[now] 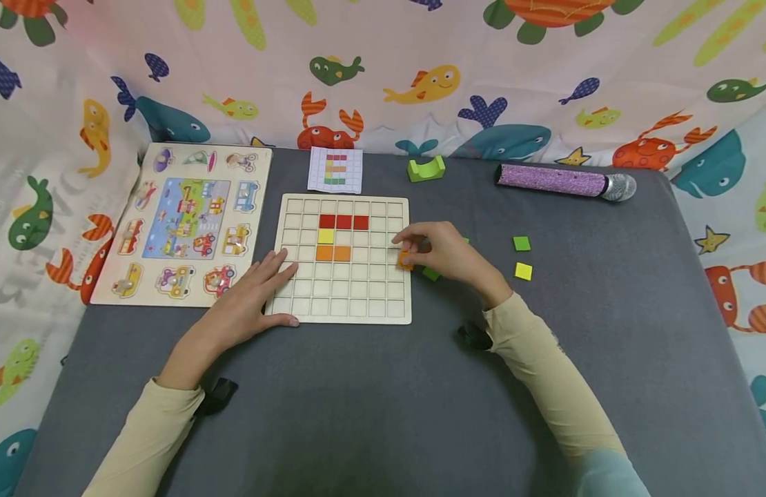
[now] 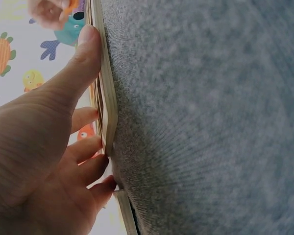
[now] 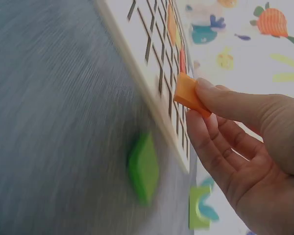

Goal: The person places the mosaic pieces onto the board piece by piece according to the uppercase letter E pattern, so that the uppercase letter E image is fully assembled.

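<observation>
- Pinching an orange tile (image 3: 186,92), the right hand (image 1: 446,257) has thumb and forefinger closed on it, with no gap beyond the tile's own thickness.
- That tile is at the right edge of the grid board (image 1: 370,286), seemingly just above it.
- Its free end juts from the fingers toward the grid, tilted; part is covered, and I can't make out any long axis.
- To seat it well, I'd level it, square its sides to a cell, lower it straight, then press lightly.
- Two orange tiles (image 1: 342,254) lie flat and aligned, a good guide.
- Steadying the board, seemingly, the left hand (image 1: 249,304) rests at its left side, fingers spread, pinching nothing.
</observation>
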